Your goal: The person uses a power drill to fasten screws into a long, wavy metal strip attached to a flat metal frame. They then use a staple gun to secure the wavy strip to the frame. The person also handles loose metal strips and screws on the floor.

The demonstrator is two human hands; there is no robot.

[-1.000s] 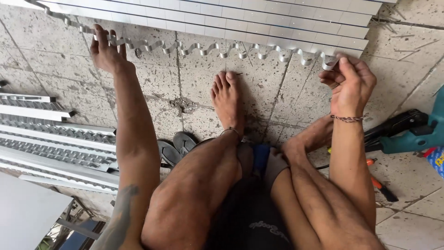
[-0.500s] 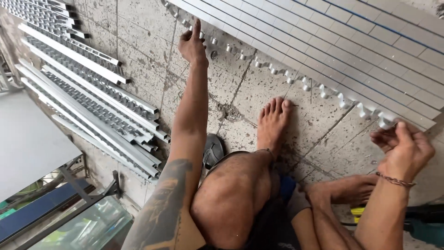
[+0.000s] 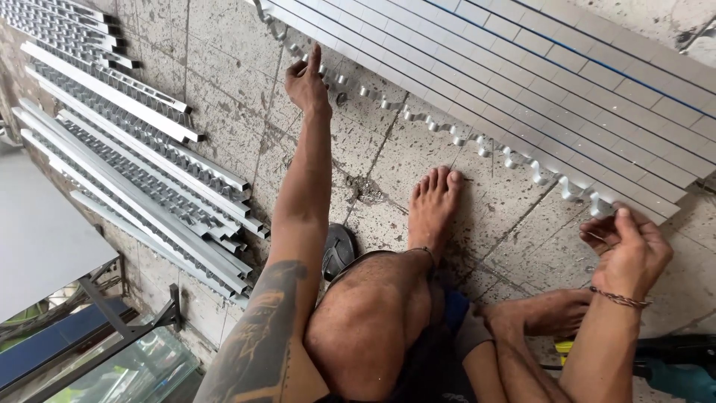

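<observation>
Spanning the frame's top, a notched metal rail (image 3: 462, 138) lies on speckled concrete tiles (image 3: 224, 89); left hand (image 3: 307, 80) presses it with fingers extended, right hand (image 3: 630, 250) pinches its lower-right end. Spare rails (image 3: 134, 164) stacked at left.

Notched metal rail (image 3: 477, 142): long, silver-grey, wavy toothed edge w/ repeated clip-like notches. Lies flat on the tiled floor (image 3: 224, 97), running diagonally from the upper-left area down toward the right edge, tight along the near edge of the slatted panel (image 3: 537, 67) of parallel grey strips, also flat.
</observation>
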